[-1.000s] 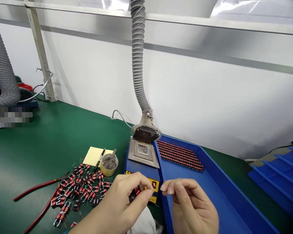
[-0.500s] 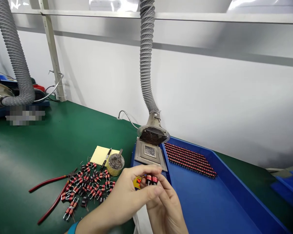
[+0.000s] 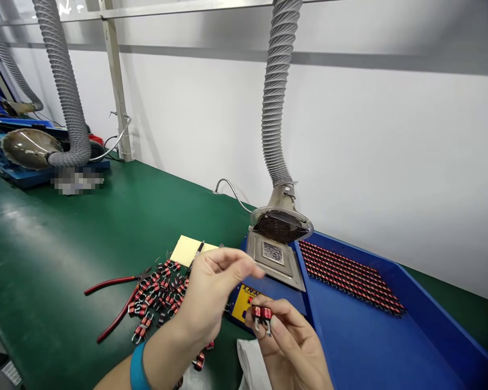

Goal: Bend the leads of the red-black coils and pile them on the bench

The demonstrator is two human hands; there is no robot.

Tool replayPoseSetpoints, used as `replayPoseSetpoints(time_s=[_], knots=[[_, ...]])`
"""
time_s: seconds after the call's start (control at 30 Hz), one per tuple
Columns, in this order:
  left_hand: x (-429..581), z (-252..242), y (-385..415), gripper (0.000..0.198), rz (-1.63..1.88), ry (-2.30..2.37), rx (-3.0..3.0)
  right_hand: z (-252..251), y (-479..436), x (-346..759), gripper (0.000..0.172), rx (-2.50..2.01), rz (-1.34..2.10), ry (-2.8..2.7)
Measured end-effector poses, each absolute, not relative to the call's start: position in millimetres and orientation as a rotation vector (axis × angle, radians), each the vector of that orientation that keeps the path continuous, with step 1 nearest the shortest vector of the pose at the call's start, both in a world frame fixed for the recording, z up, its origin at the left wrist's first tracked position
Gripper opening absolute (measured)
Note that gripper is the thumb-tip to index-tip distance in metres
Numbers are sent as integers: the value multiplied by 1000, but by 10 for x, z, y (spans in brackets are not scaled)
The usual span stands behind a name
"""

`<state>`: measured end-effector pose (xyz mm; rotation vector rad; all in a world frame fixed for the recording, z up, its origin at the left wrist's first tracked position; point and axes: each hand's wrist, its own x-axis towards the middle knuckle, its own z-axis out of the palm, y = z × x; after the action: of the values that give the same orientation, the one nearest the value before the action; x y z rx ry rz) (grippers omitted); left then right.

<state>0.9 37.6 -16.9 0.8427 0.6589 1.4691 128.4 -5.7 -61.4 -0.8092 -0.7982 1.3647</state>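
Note:
My right hand (image 3: pixel 290 344) pinches a small red-and-black wire-wound coil (image 3: pixel 262 313) between thumb and fingers, its pale metal leads pointing down. Above and left of it, clear of the coil, is my left hand (image 3: pixel 213 284), with a teal wristband (image 3: pixel 138 368) at the wrist. Its thumb and fingertips are pressed together; whatever they hold, if anything, is too small to make out. Behind that forearm lies a loose pile of similar coils (image 3: pixel 162 287), partly covered by the hand. Red-handled pliers (image 3: pixel 117 317) rest at the pile's left side.
A blue tray (image 3: pixel 361 346) on the right holds neat rows of coils (image 3: pixel 350 276). Beside it stands a solder pot (image 3: pixel 272 260) under a fume hood (image 3: pixel 282 222) on a grey hose. Yellow paper (image 3: pixel 189 249) and a pen lie behind the pile. A white cloth (image 3: pixel 254 363) hangs near my right hand.
My left hand has drawn off the coil, up and to the left, while my right hand keeps hold of it. The view has swung left, so the scene sits further right.

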Motion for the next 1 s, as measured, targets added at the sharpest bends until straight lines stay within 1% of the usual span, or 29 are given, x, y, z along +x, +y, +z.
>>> replayPoseSetpoints(time_s=[0.07, 0.1, 0.2, 0.27, 0.3, 0.4, 0.53, 0.7, 0.73, 0.77, 0.83, 0.87, 0.93, 1.0], knots=[[-70, -141, 406, 14, 1518, 648, 821, -569, -71, 1243, 17, -811, 1391, -714], [-104, -131, 417, 13, 1484, 654, 881, -547, -76, 1223, 18, -806, 1403, -686], [-143, -124, 419, 20, 1161, 693, 1142, -509, -83, 1190, 19, -797, 1420, -650], [-112, -138, 403, 19, 992, 703, 1163, -514, -80, 1189, 20, -801, 1421, -639], [-88, -147, 395, 18, 965, 705, 1133, -522, -79, 1191, 20, -807, 1417, -637], [-30, -166, 388, 16, 1041, 710, 1072, -542, -80, 1185, 21, -830, 1395, -642], [-65, -158, 409, 4, 1209, 706, 1103, -502, -95, 1158, 26, -892, 1365, -665], [-225, -116, 433, 4, 1529, 801, 1101, -418, -101, 1157, 27, -920, 1352, -672], [-252, -106, 435, 3, 1531, 803, 1105, -409, -100, 1158, 28, -922, 1353, -662], [-272, -97, 434, 8, 1487, 810, 1139, -403, -98, 1158, 28, -920, 1354, -652], [-285, -85, 431, 20, 1296, 839, 1275, -397, -97, 1155, 29, -915, 1357, -640], [-278, -83, 428, 21, 1199, 845, 1338, -397, -97, 1153, 29, -912, 1357, -637], [-245, -87, 424, 14, 1102, 818, 1377, -407, -98, 1149, 29, -908, 1361, -637], [-202, -102, 419, 6, 1123, 748, 1324, -433, -98, 1150, 29, -911, 1360, -654]])
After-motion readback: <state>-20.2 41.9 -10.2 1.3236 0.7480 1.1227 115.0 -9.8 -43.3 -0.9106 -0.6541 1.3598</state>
